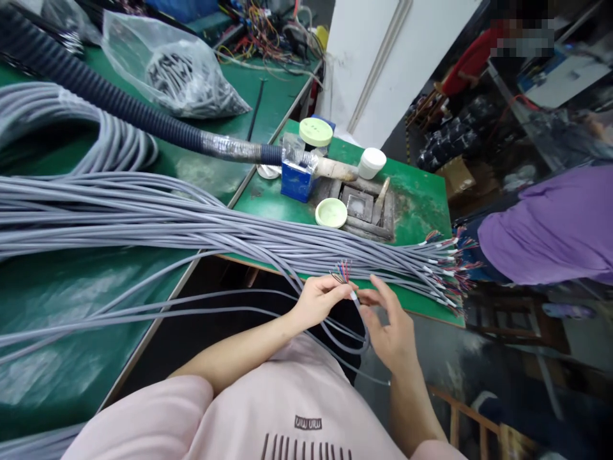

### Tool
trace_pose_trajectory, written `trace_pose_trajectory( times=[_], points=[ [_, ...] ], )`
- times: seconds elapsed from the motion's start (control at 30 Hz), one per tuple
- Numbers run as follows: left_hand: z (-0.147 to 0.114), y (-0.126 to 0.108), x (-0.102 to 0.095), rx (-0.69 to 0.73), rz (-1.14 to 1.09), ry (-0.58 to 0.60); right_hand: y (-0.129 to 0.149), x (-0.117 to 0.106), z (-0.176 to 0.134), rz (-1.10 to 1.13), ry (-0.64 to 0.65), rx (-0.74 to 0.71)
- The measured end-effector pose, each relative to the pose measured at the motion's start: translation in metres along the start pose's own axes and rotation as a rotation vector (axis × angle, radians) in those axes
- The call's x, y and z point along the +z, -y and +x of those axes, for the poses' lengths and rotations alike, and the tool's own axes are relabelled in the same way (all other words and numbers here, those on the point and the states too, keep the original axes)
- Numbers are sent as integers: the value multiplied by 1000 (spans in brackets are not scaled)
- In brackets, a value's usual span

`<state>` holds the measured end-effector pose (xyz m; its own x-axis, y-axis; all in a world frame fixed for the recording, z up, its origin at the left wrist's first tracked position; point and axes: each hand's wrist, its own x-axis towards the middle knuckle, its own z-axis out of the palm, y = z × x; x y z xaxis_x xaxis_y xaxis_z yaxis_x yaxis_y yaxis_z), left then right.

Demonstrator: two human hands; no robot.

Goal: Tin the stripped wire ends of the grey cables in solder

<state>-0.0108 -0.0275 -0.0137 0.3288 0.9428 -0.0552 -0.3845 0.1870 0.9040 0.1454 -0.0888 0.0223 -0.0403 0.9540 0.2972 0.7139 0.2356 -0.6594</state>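
My left hand (317, 303) is closed, with thumb and fingers pinching the stripped end of a grey cable (363, 326). Thin coloured wires (343, 271) fan out above those fingertips, and a short white band sits where the grey jacket begins. From there the cable bends down in a loop in front of my shirt. Right beside it is my right hand (391, 329), its fingers apart and partly curved around the cable end; whether a fingertip touches it I cannot tell. Just beyond both hands lies a thick bundle of grey cables (287, 239), its stripped ends gathered at the right.
A square solder pot (358, 206) is set in the green bench (421, 191), under a ribbed hose (182, 131). Around it stand a pale green lid (331, 213), a white tub (372, 163) and a blue box (295, 181). A person in purple (550, 223) is at the right.
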Motion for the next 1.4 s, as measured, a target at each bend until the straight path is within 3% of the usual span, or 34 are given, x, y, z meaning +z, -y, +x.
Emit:
trace_pose_trajectory(
  times=[0.27,0.77,0.97,1.13,1.4],
  points=[
    [5,-2,-3,-123,-71,114,8,13,-5,26,52,70],
    [2,9,-10,-156,-188,88,19,9,-2,48,63,87],
    [5,4,-15,-251,-316,159,19,9,-3,73,74,100],
    [15,-6,-20,-187,-420,22,21,8,-3,90,105,89],
    [16,-12,-24,-122,-401,56,25,9,-1,90,127,93]
  ],
)
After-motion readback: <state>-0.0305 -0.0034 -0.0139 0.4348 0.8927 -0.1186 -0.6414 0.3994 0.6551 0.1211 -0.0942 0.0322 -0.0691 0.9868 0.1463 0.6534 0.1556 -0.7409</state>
